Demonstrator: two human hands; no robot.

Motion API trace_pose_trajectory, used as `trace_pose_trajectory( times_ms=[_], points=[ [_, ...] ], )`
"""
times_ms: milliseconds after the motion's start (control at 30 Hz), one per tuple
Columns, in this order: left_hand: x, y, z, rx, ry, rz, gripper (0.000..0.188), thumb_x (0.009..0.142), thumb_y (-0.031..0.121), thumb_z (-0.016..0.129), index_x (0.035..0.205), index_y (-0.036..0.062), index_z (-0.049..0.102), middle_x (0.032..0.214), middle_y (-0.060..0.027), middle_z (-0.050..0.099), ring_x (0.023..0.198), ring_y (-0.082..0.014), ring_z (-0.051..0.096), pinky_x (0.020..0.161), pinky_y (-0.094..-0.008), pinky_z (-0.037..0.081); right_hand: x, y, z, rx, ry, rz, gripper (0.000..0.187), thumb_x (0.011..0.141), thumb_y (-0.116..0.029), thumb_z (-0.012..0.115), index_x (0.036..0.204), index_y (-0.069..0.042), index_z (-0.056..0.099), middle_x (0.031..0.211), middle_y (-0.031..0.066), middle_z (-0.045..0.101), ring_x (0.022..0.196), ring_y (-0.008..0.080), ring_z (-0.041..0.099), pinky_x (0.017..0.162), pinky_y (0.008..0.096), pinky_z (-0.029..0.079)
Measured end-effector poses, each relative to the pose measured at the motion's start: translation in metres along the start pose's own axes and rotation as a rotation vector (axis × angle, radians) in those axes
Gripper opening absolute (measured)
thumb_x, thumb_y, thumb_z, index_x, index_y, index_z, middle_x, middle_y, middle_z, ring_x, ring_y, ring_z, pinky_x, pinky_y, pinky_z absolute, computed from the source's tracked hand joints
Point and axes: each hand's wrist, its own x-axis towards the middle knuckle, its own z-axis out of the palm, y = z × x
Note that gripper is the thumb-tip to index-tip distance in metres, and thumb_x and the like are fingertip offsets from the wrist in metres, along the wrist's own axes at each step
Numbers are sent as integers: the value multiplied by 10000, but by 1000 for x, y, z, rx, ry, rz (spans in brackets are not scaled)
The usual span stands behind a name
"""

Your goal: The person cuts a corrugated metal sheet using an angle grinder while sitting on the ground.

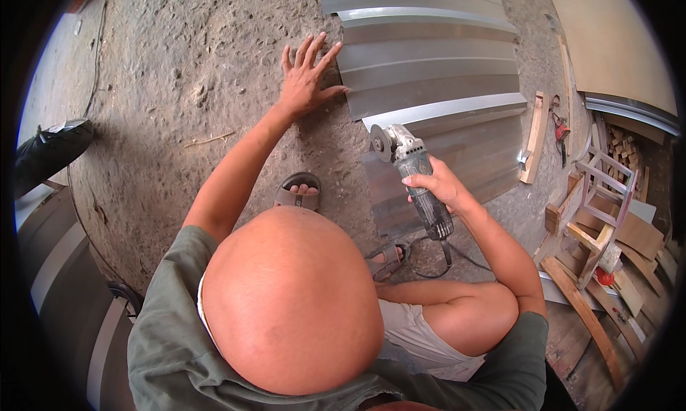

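My right hand (437, 185) is wrapped round the body of a dark angle grinder (426, 197), whose cord trails down from its rear end. The grinder's cutting disc (381, 144) points left, over the near part of a ribbed grey metal sheet (436, 61). Whether the disc spins or touches the sheet, I cannot tell. My left hand (307, 75) is stretched out with its fingers spread, holding nothing. It is beside the sheet's left edge, its thumb and fingertips close to that edge. The sheet lies on the rough ground, with raised ribs running across.
On the right stand a wooden post (534, 136), a small stool frame (607, 186) and scattered planks (586, 318). More ribbed sheeting (57, 261) stands at the lower left, below a black bundle (53, 154). My sandalled foot (299, 189) is near the sheet; a cord (464, 254) loops by the other.
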Motion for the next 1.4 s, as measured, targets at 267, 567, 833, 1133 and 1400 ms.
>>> trace_pose_trajectory(
  times_ms=[267, 567, 833, 1133, 1400],
  points=[
    [5, 4, 2, 107, -182, -14, 863, 855, 751, 655, 1610, 418, 403, 1757, 72, 197, 1627, -295, 109, 1248, -750, 22, 1, 3, -2, -4, 2, -14, 520, 834, -207, 811, 1213, 31, 545, 936, 83, 619, 724, 167, 666, 638, 327, 585],
    [5, 0, 2, 106, -160, 3, 879, 854, 783, 625, 1613, 398, 407, 1742, 127, 237, 1627, -303, 113, 1234, -772, 14, 3, 8, -5, -7, 13, 15, 538, 835, -218, 820, 1222, 33, 543, 958, 92, 625, 748, 168, 672, 661, 329, 598],
    [6, 2, 0, 117, -178, -8, 874, 850, 758, 645, 1611, 392, 416, 1738, 115, 254, 1622, -304, 126, 1248, -754, 26, 4, 11, -4, 3, -1, -6, 550, 842, -222, 826, 1236, 39, 545, 946, 91, 643, 762, 165, 683, 663, 317, 595],
    [5, -2, 4, 114, -168, 3, 892, 854, 806, 600, 1621, 403, 390, 1746, 130, 220, 1631, -300, 90, 1234, -770, -3, 5, 11, -3, 24, -1, -5, 540, 848, -216, 818, 1239, 36, 544, 951, 93, 655, 715, 157, 681, 629, 313, 584],
    [5, -2, 8, 90, -158, 11, 888, 855, 792, 612, 1620, 399, 394, 1742, 125, 235, 1629, -300, 100, 1234, -769, -4, 8, 16, -5, 33, -9, -25, 507, 849, -214, 809, 1216, 24, 552, 953, 94, 653, 708, 156, 680, 604, 311, 575]
  ],
)
